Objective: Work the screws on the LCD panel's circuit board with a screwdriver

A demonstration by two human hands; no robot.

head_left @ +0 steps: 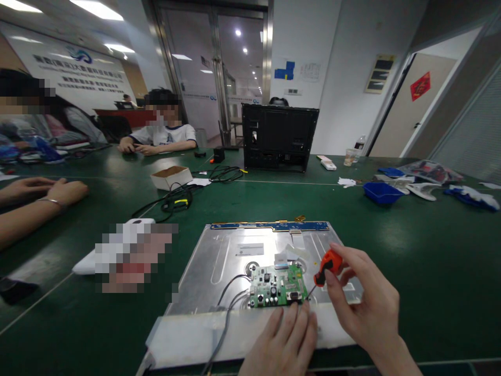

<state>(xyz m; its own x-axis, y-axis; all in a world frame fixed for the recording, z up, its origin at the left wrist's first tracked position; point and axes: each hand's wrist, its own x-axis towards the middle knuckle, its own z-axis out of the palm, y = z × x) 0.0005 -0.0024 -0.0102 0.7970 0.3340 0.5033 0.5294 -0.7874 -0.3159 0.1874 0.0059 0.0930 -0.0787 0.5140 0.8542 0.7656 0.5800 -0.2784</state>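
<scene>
A green circuit board [278, 284] lies on the metal back of a display panel [230, 250], which rests on the table. My right hand [366, 297] grips a short red and black screwdriver [327, 267] by its handle, tilted, with its tip at the board's lower right corner. Flat at the board's lower edge is my left hand [284, 339], fingers stretched out over the whitish strip [188, 339] along the panel's near side. Dark cables [226, 318] run from the board's left side toward me. A blue strip board [270, 226] lines the panel's far edge.
On the green table [336, 201] stand a black monitor housing [279, 137], an open box [171, 177] with coiled cables [176, 201], and a blue tray [381, 193]. Another person's hands [58, 193] rest at the left; a person [166, 128] sits across. A cup [349, 156] stands back right.
</scene>
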